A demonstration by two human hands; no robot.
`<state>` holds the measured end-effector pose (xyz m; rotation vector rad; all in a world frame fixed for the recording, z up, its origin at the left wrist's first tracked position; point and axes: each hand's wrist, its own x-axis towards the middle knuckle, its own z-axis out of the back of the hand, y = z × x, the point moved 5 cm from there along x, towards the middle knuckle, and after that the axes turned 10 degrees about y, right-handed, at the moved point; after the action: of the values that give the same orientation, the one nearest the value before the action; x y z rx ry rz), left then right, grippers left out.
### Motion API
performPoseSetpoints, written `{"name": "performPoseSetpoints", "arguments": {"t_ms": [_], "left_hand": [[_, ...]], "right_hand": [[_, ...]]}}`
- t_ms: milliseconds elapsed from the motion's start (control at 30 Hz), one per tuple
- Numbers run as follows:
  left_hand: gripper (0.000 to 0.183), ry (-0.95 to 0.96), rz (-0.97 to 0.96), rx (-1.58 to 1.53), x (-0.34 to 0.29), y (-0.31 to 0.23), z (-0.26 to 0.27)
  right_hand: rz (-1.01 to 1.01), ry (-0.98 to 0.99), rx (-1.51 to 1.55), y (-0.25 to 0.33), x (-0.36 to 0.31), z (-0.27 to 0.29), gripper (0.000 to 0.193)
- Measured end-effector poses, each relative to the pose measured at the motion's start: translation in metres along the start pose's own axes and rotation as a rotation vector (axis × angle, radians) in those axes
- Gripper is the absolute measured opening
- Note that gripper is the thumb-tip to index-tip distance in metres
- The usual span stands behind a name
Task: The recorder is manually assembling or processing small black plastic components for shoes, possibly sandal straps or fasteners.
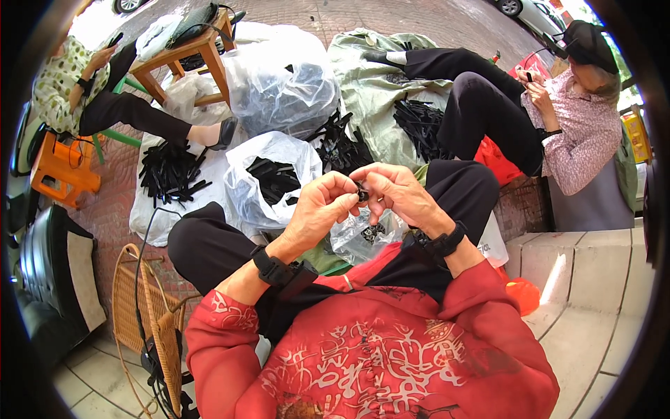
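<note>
My left hand [323,207] and my right hand [396,197] meet above my lap, fingertips pinched together. Between them is a small dark piece [361,193] with a shiny spot; its kind is too small to make out. Both hands are closed on it. Just below them, a clear plastic bag [349,239] of small dark and shiny parts [373,232] rests between my knees. Beyond my left hand stands a white plastic bag [244,159] filled with flat black strips [271,180].
More black strips lie in piles [171,171] on pale sheeting. A wooden stool [192,56] and a large plastic sack [283,91] stand behind. One person [77,84] sits at left, another [572,126] at right. A wicker chair [167,342] is by my left side, tiled steps [593,272] at right.
</note>
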<state>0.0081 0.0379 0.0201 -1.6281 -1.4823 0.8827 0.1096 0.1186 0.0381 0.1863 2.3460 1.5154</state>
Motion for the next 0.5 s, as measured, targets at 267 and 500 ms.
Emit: {"name": "performPoseSetpoints", "arguments": {"t_ms": [267, 500], "left_hand": [[0.009, 0.035, -0.064, 0.063, 0.002, 0.001, -0.006], [0.013, -0.075, 0.070, 0.247, 0.003, 0.007, -0.005]], "right_hand": [[-0.077, 0.087, 0.136, -0.006, -0.007, 0.007, 0.013], [-0.091, 0.009, 0.234, -0.013, -0.003, 0.020, 0.016]]}}
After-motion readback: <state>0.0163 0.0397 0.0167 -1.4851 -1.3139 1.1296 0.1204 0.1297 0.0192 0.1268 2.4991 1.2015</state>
